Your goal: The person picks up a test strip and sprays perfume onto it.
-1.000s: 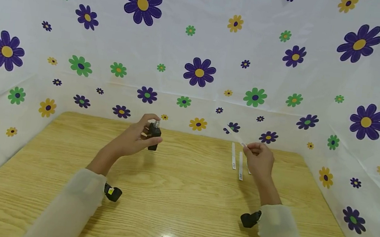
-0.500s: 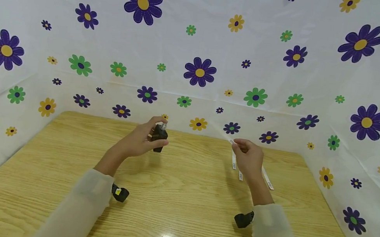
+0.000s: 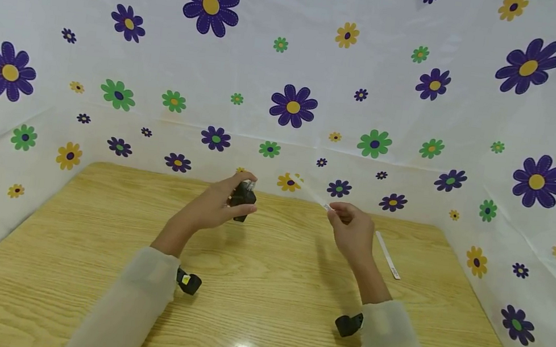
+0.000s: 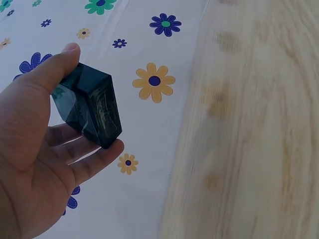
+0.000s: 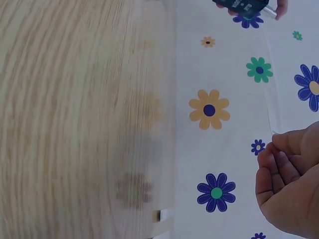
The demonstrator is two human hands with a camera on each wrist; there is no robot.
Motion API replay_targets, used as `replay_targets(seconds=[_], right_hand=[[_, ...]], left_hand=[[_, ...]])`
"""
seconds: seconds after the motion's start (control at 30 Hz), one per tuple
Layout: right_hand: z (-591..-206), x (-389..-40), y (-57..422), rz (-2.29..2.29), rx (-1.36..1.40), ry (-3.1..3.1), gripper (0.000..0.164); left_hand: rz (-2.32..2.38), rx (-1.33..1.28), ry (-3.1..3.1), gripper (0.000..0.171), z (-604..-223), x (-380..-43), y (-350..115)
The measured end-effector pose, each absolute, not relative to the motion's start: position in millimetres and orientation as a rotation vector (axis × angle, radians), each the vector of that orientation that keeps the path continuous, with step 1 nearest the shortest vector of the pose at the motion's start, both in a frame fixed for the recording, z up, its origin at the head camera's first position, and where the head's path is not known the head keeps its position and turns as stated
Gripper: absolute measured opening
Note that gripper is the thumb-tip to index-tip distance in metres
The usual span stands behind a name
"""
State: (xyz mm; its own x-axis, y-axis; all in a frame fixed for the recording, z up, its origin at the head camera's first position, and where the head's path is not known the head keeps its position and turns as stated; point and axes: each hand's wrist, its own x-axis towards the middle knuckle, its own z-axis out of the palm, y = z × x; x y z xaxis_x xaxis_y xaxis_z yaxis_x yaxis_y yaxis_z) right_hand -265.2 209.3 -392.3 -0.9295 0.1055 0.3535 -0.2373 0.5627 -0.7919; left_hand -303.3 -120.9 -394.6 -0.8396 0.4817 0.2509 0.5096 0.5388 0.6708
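Note:
My left hand (image 3: 210,203) grips a black perfume bottle (image 3: 244,195) above the table, index finger on its silver spray top and thumb along its near side. From below, the left wrist view shows the dark, glossy square-edged bottle (image 4: 97,107) tilted between fingers and thumb. Opposite it, my right hand (image 3: 356,234) pinches a thin white paper test strip (image 3: 315,195) by its printed end. The strip's free end slants up and left toward the bottle. Against the white cloth in the right wrist view, the strip (image 5: 270,94) shows edge-on above the right hand (image 5: 291,177).
One more white paper strip (image 3: 388,256) lies on the wooden table (image 3: 265,286), right of my right hand. Other strips seen earlier are hidden behind that hand. A white flower-printed cloth (image 3: 249,67) rises behind the table and along both sides.
Both hands have moved closer together: the left rightward with the bottle, the right leftward with the strip. The bottle has tilted to the right. The rightmost strip on the table has become uncovered.

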Motion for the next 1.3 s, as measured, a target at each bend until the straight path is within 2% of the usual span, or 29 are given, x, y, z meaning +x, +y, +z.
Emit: replay_targets(seconds=[1.3], right_hand=[[-401, -248, 182, 1.287, 0.23, -2.399, 0.014]], left_hand=[[-1.263, -0.902, -2.676, 0.065, -405, -302, -97]])
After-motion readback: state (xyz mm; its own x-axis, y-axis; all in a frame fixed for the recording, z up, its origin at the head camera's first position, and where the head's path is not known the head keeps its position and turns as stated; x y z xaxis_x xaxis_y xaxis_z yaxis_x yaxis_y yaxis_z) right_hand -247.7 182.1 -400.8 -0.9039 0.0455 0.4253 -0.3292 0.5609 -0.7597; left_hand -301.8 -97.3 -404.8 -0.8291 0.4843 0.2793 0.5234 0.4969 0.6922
